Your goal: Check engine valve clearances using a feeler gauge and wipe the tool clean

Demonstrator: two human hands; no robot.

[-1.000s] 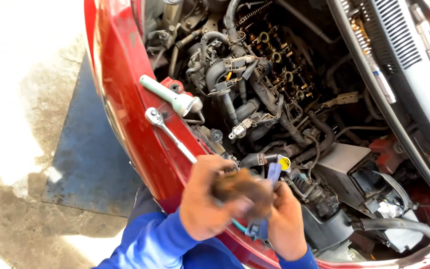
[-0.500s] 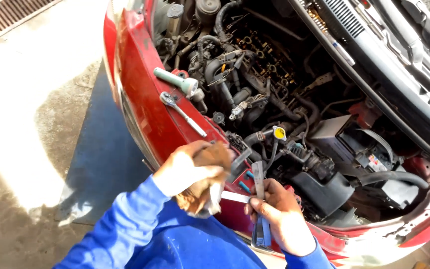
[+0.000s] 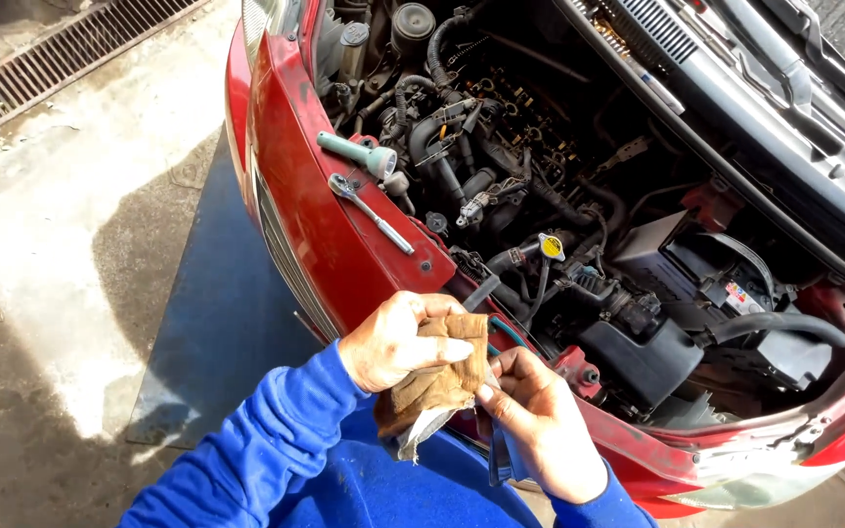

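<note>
Just below the red bumper, left hand wraps a dirty rag around a slim tool, fingers closed tight, right hand pinching its lower end, wiping apparently midway, ratchet lying untouched on the bumper.

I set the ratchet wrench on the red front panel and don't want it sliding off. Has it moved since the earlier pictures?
No. The ratchet wrench lies on the red front panel, just below the green flashlight, as before; only the camera view shifted.
</note>
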